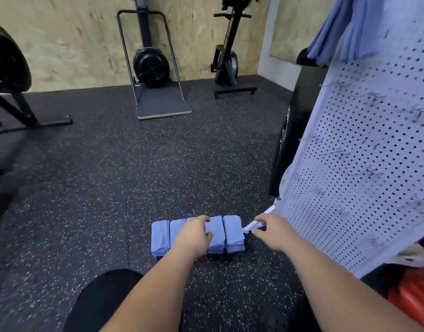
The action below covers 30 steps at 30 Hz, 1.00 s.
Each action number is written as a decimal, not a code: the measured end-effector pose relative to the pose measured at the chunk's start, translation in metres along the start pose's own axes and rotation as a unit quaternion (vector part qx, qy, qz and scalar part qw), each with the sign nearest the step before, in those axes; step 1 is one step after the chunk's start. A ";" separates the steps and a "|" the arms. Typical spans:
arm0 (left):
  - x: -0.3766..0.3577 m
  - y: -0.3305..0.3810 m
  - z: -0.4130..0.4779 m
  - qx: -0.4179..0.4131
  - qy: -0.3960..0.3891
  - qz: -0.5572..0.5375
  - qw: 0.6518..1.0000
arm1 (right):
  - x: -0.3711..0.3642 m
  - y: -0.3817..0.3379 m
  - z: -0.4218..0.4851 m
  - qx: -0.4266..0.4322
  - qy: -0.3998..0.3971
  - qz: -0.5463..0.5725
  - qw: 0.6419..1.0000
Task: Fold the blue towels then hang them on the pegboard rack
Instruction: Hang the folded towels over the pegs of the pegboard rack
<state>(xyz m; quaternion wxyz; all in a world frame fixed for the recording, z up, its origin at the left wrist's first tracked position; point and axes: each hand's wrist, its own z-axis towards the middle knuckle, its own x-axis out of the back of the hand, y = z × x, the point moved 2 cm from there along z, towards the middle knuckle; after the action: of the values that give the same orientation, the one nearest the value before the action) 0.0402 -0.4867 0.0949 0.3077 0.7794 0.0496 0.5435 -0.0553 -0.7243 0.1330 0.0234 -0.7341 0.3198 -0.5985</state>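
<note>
On the black speckled rubber floor [110, 176], a row of folded blue cloth towels [233, 232] lies beside the foot of the white perforated pegboard rack [373, 152]. Our left hand [194, 236] grips a middle stack from above. Our right hand [271, 230] curls at the rack's foot, though we cannot tell if it holds it.

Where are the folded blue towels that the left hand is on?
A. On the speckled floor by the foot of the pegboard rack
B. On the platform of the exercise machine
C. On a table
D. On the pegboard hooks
A: the folded blue towels stand in a row on the speckled floor, the left hand curled over them, right beside the pegboard rack.
</note>
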 end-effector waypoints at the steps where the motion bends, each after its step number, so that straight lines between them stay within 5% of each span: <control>1: -0.004 -0.003 0.008 0.006 -0.005 -0.003 1.000 | -0.007 0.003 0.010 -0.004 -0.010 -0.002 1.000; 13: -0.093 -0.022 0.123 0.045 -0.084 0.007 0.995 | -0.088 0.037 0.158 0.009 -0.107 -0.080 0.991; 22: -0.150 -0.051 0.173 0.070 -0.107 0.005 0.992 | -0.151 0.051 0.247 0.014 -0.107 -0.051 0.993; 30: -0.182 -0.059 0.190 0.057 -0.145 0.035 0.987 | -0.192 0.074 0.288 0.064 -0.134 -0.152 0.977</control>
<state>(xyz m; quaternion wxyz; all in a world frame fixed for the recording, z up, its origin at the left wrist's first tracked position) 0.1482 -0.5950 -0.1269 0.2474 0.8678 0.0085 0.4309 0.1542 -0.7878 -0.1445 0.0218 -0.8447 0.1592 -0.5106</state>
